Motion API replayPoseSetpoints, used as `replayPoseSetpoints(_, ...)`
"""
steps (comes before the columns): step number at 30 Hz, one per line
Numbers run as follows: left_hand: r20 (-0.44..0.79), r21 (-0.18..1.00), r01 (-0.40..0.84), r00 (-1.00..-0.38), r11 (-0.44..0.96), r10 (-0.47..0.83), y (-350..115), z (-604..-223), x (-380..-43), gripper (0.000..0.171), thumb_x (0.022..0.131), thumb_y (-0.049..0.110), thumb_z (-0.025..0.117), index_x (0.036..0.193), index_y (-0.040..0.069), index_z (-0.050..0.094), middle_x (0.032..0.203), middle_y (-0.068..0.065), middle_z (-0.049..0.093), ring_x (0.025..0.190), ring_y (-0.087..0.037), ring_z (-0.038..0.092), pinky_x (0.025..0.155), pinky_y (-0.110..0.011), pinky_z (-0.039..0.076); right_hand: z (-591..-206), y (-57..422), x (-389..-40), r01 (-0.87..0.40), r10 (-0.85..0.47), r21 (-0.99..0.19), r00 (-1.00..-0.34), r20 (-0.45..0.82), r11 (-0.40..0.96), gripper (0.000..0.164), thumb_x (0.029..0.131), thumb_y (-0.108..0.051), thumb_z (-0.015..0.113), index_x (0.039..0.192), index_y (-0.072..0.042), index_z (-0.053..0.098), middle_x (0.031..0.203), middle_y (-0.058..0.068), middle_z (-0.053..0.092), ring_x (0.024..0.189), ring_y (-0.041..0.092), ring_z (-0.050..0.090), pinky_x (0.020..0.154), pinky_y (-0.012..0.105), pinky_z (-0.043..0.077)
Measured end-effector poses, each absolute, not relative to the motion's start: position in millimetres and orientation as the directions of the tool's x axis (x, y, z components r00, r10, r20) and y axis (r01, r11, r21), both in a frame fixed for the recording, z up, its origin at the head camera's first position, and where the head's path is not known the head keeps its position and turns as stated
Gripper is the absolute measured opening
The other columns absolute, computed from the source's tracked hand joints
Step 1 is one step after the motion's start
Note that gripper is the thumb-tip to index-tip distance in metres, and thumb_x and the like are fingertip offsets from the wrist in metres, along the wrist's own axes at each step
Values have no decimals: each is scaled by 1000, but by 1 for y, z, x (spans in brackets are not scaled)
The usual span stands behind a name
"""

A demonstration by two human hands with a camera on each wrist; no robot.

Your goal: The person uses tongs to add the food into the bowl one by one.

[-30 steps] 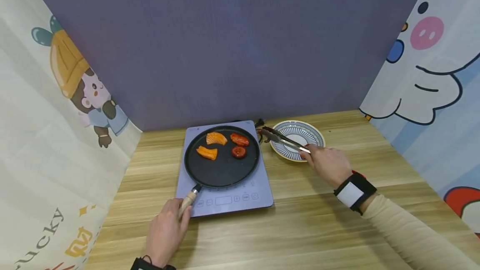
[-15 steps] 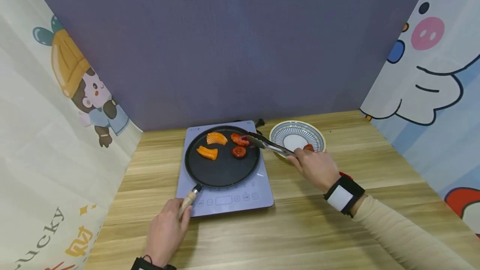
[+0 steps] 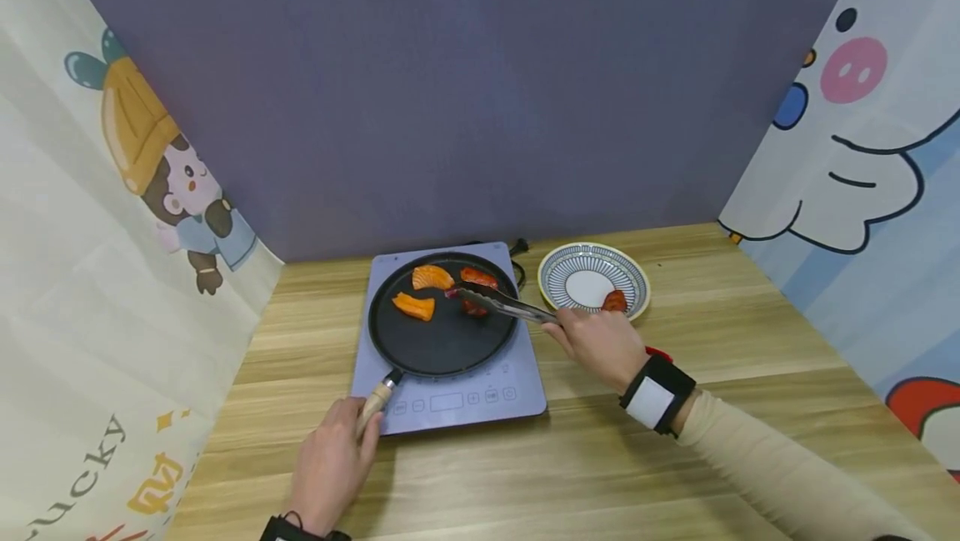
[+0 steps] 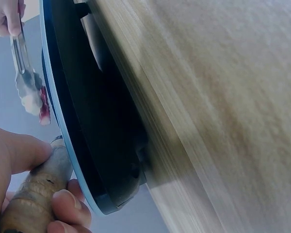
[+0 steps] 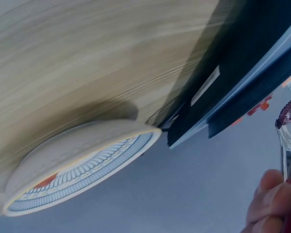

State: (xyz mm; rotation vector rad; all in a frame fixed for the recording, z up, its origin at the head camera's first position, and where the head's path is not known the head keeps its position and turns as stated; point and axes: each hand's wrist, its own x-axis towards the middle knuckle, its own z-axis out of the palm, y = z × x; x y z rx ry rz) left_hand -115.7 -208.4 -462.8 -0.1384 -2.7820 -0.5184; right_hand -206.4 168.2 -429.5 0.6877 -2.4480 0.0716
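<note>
My left hand (image 3: 333, 466) grips the wooden handle (image 3: 375, 408) of a flat black frying pan (image 3: 442, 349), thumb along its top in the left wrist view. The pan sits on a pale induction cooktop (image 3: 450, 420). In it lie orange, salmon-like slices (image 3: 432, 277) at left and red sausage-like pieces (image 3: 477, 276) at right. My right hand (image 3: 603, 349) holds metal tongs (image 3: 517, 308) low over the pan. They partly cover the rounder red piece (image 3: 474, 308). Dark red shows at the tong tips (image 5: 287, 114); I cannot tell whether that is food.
Right of the cooktop stands a blue-patterned bowl (image 3: 555, 274) with a red piece (image 3: 615, 301) inside. A black cable (image 3: 519, 247) lies behind the cooktop. A grey-purple panel (image 3: 480, 107) backs the wooden table (image 3: 675, 474), with printed curtains (image 3: 97, 291) at both sides.
My right hand and the tongs have moved left from over the bowl, across the upper red piece, to the pan's middle. The red piece in the bowl has come into view. My left hand stays put.
</note>
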Motion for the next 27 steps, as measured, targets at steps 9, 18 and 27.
replayPoseSetpoints(9, 336, 338, 161, -941, 927, 41, -210, -465, -114, 29, 87, 24, 68, 100, -1, 64, 75, -5, 52, 51, -12, 40, 45, -29, 32, -431, 144, -205, -527, -474, 63, -698, 536, 848, 34, 91, -43, 61, 74, -16, 50, 54, -10, 36, 42, 10, 42, 37, 33, 31)
replayPoseSetpoints(18, 345, 339, 173, -937, 925, 49, -209, -464, -116, 28, 87, 24, 69, 100, -1, 64, 75, -5, 52, 51, -11, 40, 44, -29, 32, -432, 124, -200, -522, -463, 21, -737, 493, 853, 31, 91, -43, 62, 74, -18, 55, 57, -10, 40, 45, 9, 42, 38, 31, 30)
replayPoseSetpoints(27, 373, 335, 192, -926, 922, 57, -210, -465, -115, 28, 86, 24, 69, 99, -1, 64, 75, -5, 53, 51, -11, 41, 44, -29, 32, -438, 110, -200, -539, -496, 55, -725, 477, 841, 33, 92, -46, 59, 74, -18, 55, 55, -10, 38, 45, 8, 43, 39, 31, 31)
